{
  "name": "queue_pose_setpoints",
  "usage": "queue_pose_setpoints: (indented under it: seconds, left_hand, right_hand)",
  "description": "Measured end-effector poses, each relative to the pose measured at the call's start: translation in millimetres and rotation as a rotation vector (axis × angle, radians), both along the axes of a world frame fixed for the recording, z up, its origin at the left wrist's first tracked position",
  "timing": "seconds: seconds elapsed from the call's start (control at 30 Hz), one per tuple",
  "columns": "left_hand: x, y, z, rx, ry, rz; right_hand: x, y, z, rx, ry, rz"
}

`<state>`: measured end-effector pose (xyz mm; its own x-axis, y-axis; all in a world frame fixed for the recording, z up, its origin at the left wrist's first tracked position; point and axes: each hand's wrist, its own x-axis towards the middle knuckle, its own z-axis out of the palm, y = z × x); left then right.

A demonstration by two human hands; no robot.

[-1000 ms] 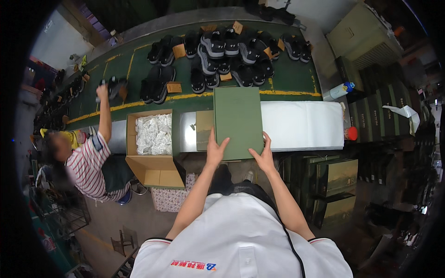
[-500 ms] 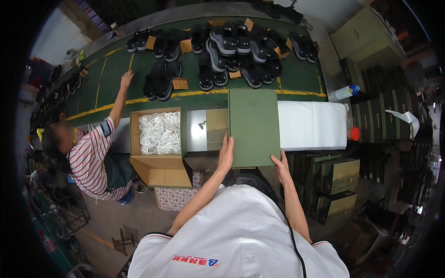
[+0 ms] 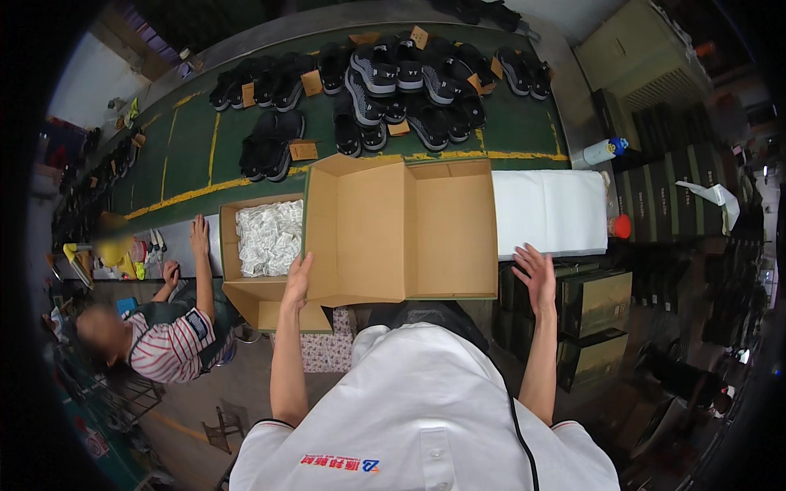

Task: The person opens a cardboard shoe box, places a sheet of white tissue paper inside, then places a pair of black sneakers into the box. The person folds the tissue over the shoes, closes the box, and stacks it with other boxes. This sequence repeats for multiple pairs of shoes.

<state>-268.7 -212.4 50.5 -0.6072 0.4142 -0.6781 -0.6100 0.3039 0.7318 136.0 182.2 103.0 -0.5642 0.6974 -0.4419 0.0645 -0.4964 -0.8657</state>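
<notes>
The opened box point(image 3: 452, 229) lies at the near edge of the tabletop point(image 3: 188, 146), its lid point(image 3: 356, 233) hinged out to the left and its brown inside facing up. The left hand point(image 3: 298, 282) touches the lid's outer edge; part of it is hidden there, so I cannot tell whether those fingers pinch the board or only rest against it. The right hand point(image 3: 536, 277) is apart from the box, fingers spread and holding nothing, just above the near edge of the white sheet stack point(image 3: 550, 213).

For this opening step, a light hold at the lid's edge should do; pressing hard could crease the hinge or tip the box toward the body. The lid comes right up to the carton point(image 3: 229, 245) of small white packets point(image 3: 266, 237), so lowering it gently would avoid knocking them. Keeping the right wrist clear of the sheets should leave their edges square.

The tabletop is green with worn yellow lines and a bare metal strip along the front. Black shoes point(image 3: 377, 74) with brown tags stand across it. A white and blue bottle point(image 3: 602, 152) and a red-lidded jar point(image 3: 620, 227) are at the right, beyond the sheets. Olive boxes point(image 3: 598, 307) are stacked below, and a co-worker point(image 3: 168, 352) in a striped shirt is at the left.
</notes>
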Motion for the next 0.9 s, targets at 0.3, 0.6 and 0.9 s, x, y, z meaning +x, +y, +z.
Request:
queue_pose_setpoints:
  seconds: [0.3,0.6,0.9]
  left_hand:
    - [33.1,13.1,-47.1,-0.091,0.281,-0.012]
    - [46.3,36.8,2.2,-0.727,1.261,-0.272]
    - [114.0,166.3,61.1,-0.389,0.921,-0.542]
  right_hand:
    - [-68.0,-26.6,-43.2,0.75,-0.44,0.543]
    - [-55.2,-17.2,-23.4,0.702,-0.647,0.568]
    - [-68.4,60.7,-105.1,0.88,-0.597,0.09]
